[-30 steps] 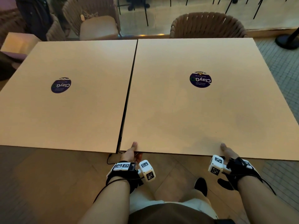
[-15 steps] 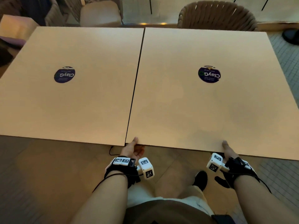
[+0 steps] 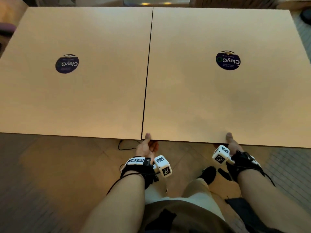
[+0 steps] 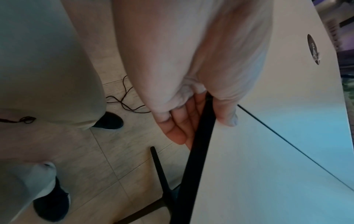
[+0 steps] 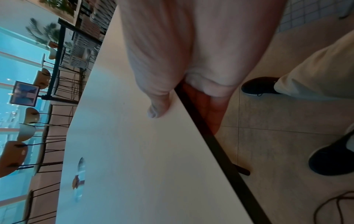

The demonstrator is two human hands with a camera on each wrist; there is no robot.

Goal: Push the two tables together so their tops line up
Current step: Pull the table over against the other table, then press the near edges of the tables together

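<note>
Two tan square tables stand side by side, each with a round dark sticker. Between the left table and the right table runs only a thin dark seam. Their near and far edges look almost level. My left hand grips the right table's near edge at its left corner, thumb on top and fingers underneath. My right hand grips the same edge further right, with its thumb on top and fingers below the dark rim.
A thin black cord lies on the tiled floor under the near edge. My dark shoes stand close to the right table's black leg. Woven chairs sit just beyond the far edges.
The wedge-shaped gap between the tops has closed to a thin line. The right table's near edge, which stuck out toward me, now sits almost level with the left one. Both hands keep their grip.
</note>
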